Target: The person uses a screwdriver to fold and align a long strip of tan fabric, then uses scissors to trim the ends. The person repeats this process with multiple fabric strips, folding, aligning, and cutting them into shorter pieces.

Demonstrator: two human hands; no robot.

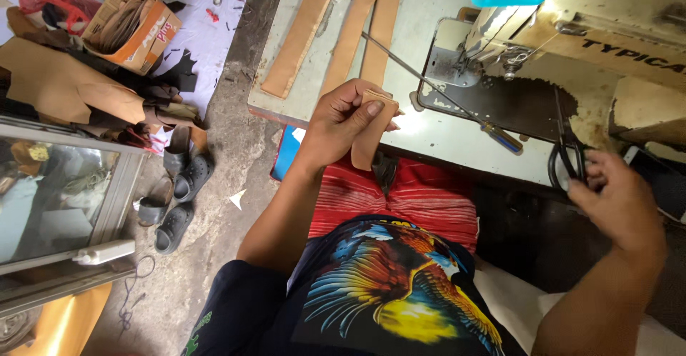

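Worktable (429, 131) edge: left hand (343, 124) half-covers tan strip (371, 131) (folded?).

1. The person wears a dark navy T-shirt (343, 299) with short sleeves.
2. An eagle print (400, 284) in yellow, orange, blue and red covers the shirt's front.
3. Above that eagle print in the frame, a red garment with thin pale stripes (400, 192) covers the lap.
4. Both forearms are bare, as are the left hand (343, 120) and right hand (614, 199).

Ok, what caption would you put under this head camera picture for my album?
Left hand pinches a tan leather strip while right hand grips black scissors beside a sewing machine.
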